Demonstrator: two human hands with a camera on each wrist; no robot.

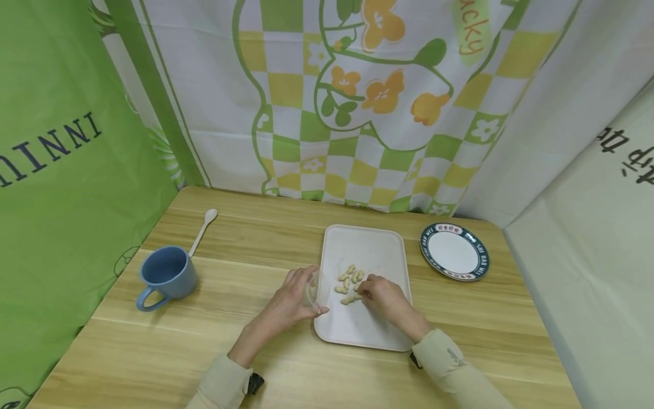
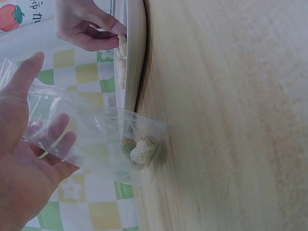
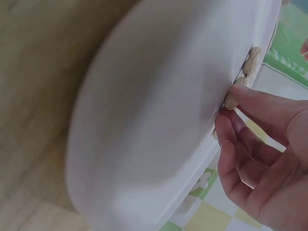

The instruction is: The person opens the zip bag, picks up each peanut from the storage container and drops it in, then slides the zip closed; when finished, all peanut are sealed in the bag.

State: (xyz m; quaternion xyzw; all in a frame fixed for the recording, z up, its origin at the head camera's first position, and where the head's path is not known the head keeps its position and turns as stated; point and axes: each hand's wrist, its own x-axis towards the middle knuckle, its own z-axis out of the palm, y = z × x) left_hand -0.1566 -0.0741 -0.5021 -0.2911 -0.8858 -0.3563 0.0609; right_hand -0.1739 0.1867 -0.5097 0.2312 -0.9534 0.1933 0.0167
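My left hand (image 1: 290, 297) holds a clear plastic bag (image 2: 94, 127) by its mouth, thumb and fingers spread around it. A few peanuts (image 2: 144, 150) lie in the bottom of the bag, beside the tray's left edge. Over the pale rectangular tray (image 1: 365, 241), my right hand (image 1: 387, 300) is lowered among loose peanuts (image 1: 344, 277). In the right wrist view, its thumb and index finger pinch a peanut (image 3: 231, 100) at the tray surface. Another peanut (image 3: 251, 61) lies just beyond those fingertips.
A blue mug (image 1: 171, 275) stands on the left of the wooden table (image 1: 245, 233), with a white spoon (image 1: 203, 232) behind it. To the right of the tray lies a round plate (image 1: 452, 253) with a dark green rim. Patterned cloth (image 1: 352, 130) hangs behind the table.
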